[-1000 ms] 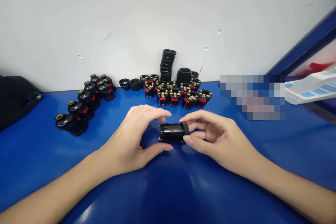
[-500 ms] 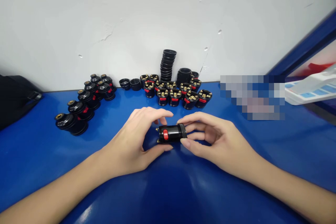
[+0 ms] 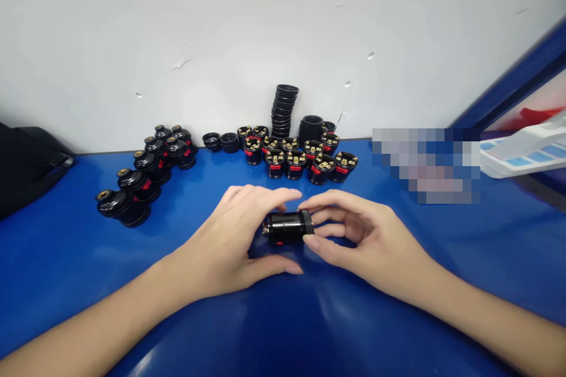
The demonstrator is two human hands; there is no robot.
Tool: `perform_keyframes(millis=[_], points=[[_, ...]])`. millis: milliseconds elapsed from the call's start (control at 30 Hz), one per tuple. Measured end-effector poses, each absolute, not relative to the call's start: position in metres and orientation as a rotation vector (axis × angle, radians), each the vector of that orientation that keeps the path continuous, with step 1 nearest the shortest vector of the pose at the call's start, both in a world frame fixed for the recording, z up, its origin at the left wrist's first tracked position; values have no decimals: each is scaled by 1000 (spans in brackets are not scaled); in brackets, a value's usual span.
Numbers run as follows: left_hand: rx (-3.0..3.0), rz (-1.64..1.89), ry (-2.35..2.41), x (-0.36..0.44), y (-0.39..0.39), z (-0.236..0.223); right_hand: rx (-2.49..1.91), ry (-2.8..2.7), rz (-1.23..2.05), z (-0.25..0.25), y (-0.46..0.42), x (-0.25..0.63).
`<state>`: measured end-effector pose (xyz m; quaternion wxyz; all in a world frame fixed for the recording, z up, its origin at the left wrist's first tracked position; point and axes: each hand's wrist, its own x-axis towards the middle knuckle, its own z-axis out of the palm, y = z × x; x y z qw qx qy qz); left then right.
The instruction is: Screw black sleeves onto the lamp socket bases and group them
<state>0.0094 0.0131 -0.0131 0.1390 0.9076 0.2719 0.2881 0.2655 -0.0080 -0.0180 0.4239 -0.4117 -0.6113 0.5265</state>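
Observation:
A black lamp socket lies sideways above the blue table, with brass terminals at its left end and a ring round its right end. My right hand pinches the ringed end between thumb and fingers. Curved around the terminal end, my left hand is open, its thumb well apart from the fingers. Its thumb does not touch the socket; whether the fingers behind do is hidden. The red switch shows only as a sliver on the socket's underside.
Several socket bodies with bare terminals stand beyond my hands. Behind them rise a tall stack of black rings and a shorter stack. Capped sockets line the left, two black caps nearby. A white wall closes the back.
The lamp socket has turned about its long axis, so its red switch moved from the front to the underside. My left thumb has moved away from it, widening the hand.

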Motion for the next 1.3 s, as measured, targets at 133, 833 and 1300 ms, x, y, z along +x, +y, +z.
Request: perform_keyframes(millis=[133,833,1300], points=[[2561,764,910,9,11,-11,-1027,-1534,1323,-16,-9,265],[2483,905,863,7,13,-17,-1013,-1506,1337,-19,-7,267],[2616,920,760,8,15,-15,-1035,-1541,1318,-18,-8,266]])
